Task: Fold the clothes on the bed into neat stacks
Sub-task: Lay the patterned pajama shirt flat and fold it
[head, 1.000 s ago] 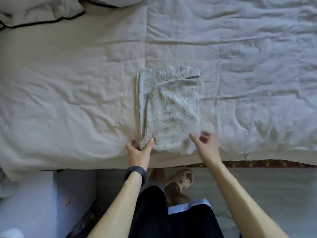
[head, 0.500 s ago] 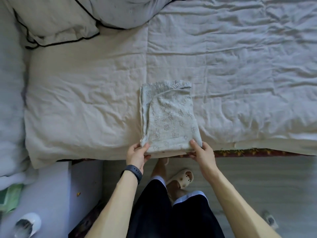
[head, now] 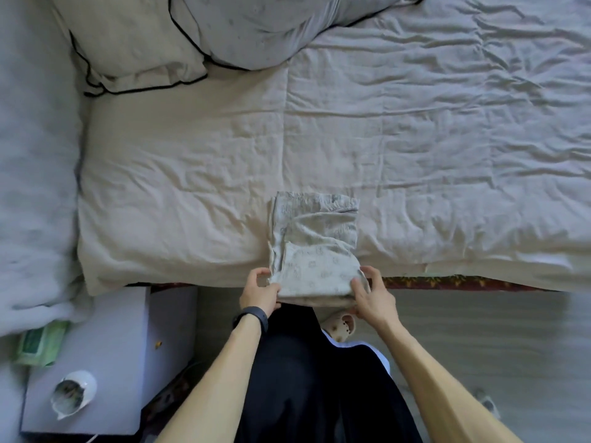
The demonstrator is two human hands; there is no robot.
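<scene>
Both hands, left hand and right hand, pinch the folded garment's six-o'clock edge off the bed; uneven lifting could unravel folds.

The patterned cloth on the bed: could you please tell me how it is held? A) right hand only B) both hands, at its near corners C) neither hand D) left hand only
B: the left hand and the right hand each pinch a near corner of the patterned cloth at the edge of the bed.

garment on bed near edge | pillow far-left | nightstand left
</scene>
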